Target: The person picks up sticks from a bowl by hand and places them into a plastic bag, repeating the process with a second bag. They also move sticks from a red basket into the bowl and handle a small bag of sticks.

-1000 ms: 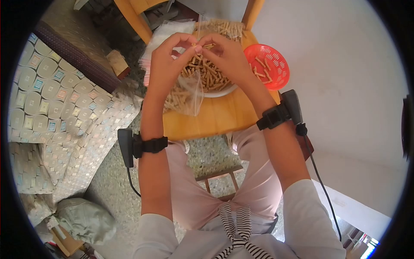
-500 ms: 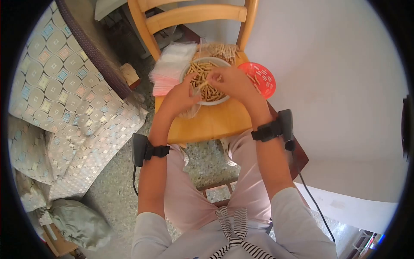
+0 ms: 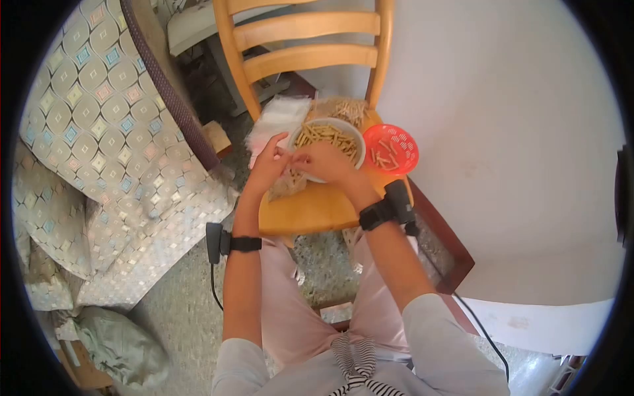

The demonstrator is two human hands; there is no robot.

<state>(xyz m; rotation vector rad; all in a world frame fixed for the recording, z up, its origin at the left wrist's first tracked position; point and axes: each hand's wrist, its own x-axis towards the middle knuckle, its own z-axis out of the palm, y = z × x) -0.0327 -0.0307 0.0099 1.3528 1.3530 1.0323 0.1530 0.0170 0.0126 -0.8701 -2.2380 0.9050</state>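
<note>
A white bowl (image 3: 360, 142) of short tan sticks stands on the wooden chair seat (image 3: 310, 214). At the bowl's near left edge, my left hand (image 3: 269, 165) has its fingers bent around something I cannot make out. My right hand (image 3: 323, 160) reaches over the near part of the bowl, its fingertips pinched close to my left fingers. Below the hands lies a clear plastic bag (image 3: 288, 187) with some sticks in it. A red basket (image 3: 409, 158) to the right of the bowl holds several sticks.
A stack of clear bags (image 3: 281, 115) lies left of the bowl, and another bag of sticks (image 3: 350, 111) lies behind it. A patterned sofa cover (image 3: 112, 119) is at the left, a white wall (image 3: 502, 132) at the right.
The view has shifted, so the chair appears lower. Both hands have moved from over the bowl to its near left edge, above the clear bag. More of the red basket shows.
</note>
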